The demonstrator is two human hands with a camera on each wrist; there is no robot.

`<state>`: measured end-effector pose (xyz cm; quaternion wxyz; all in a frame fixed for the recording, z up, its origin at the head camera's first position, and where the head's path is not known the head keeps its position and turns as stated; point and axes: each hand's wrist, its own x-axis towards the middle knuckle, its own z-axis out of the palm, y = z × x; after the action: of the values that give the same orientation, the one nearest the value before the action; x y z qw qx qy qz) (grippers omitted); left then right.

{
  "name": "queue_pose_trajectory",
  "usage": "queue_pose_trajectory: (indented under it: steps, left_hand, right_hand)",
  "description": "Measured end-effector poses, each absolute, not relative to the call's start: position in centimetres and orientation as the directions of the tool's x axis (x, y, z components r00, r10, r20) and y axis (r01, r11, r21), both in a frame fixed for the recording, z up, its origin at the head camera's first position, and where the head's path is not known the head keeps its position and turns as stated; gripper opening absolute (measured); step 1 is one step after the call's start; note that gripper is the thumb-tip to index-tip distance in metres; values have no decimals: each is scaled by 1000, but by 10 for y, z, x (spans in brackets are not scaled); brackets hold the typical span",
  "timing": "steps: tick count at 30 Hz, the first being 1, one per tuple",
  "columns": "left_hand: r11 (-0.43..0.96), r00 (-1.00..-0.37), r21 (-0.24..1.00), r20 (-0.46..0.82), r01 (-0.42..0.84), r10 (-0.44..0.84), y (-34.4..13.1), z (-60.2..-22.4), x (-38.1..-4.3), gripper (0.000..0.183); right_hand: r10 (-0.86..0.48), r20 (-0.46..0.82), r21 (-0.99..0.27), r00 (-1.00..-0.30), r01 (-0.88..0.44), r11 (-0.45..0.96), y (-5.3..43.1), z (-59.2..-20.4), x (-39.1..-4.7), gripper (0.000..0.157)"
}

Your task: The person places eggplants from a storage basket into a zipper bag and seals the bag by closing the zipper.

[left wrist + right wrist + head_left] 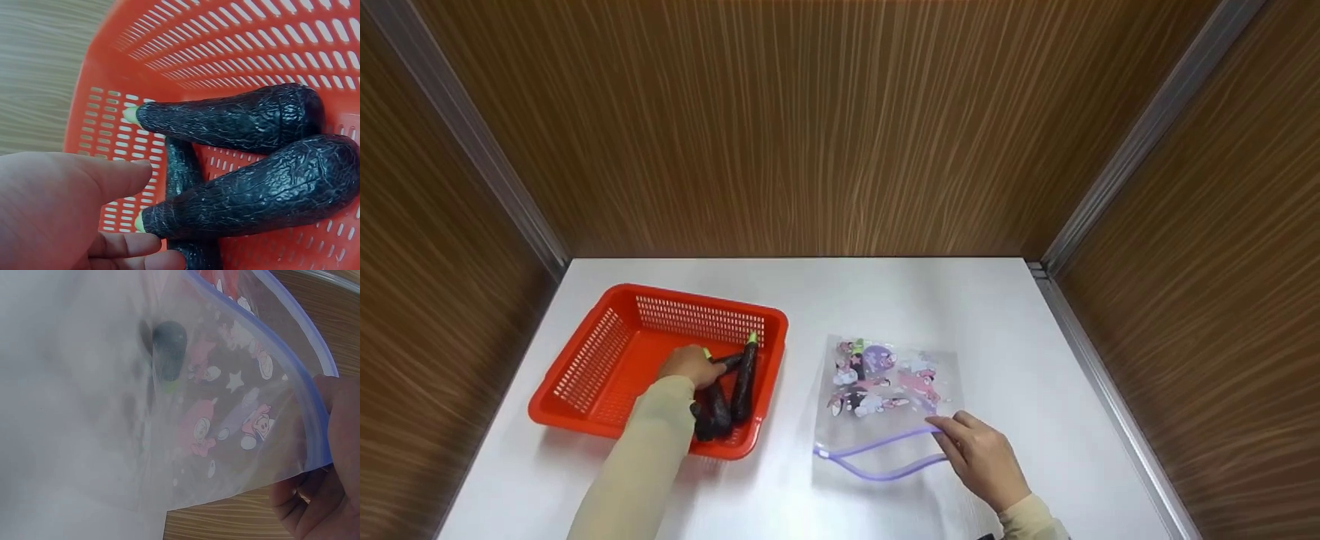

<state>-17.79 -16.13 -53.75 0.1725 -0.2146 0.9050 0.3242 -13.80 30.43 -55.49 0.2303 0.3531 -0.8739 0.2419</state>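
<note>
Inside a red plastic basket (705,298), my left hand (690,366) reaches over several dark, wrinkled eggplants. Its thumb and fingers are spread around the pale green stem end of one eggplant (259,191), with a gap to the thumb. Beside that lies another eggplant (230,119), and a third (181,166) crosses beneath. My right hand (982,459) pinches the mouth edge of a clear zip bag (840,433) with purple seals and cartoon prints. The bag's mouth gapes. Through its plastic shows a small dark eggplant (170,349) with a green tip.
A white table (885,296) carries the basket at left and the bag right of centre. Wood-grain panels (810,135) enclose it at the back and both sides, with metal strips (1155,127) along the corners.
</note>
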Motion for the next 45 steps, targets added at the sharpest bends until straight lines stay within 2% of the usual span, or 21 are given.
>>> queue_pose_trajectory:
  steps: [7, 15, 22, 33, 45]
  left_hand:
    - [611, -801, 538, -510, -581, -312, -170, -554, -168, 42]
    - [554, -786, 570, -533, -607, -312, -172, -560, -165, 42]
    - [630, -805, 526, -509, -571, -305, -170, -558, -168, 40]
    - [619, -821, 554, -480, -557, -309, -168, -547, -175, 38]
    - [661, -861, 559, -400, -501, -315, -168, -546, -180, 31]
  right_hand:
    - [-539, 528, -276, -656, -733, 622, 300, -553, -141, 19]
    - [-538, 517, -279, -666, -725, 629, 299, -549, -142, 19]
    - [-531, 527, -275, -663, -724, 632, 299, -550, -141, 18]
    - [-524, 562, -269, -641, -740, 617, 302, -549, -141, 20]
    - [-511, 531, -290, -676, -712, 640, 305, -550, -137, 19]
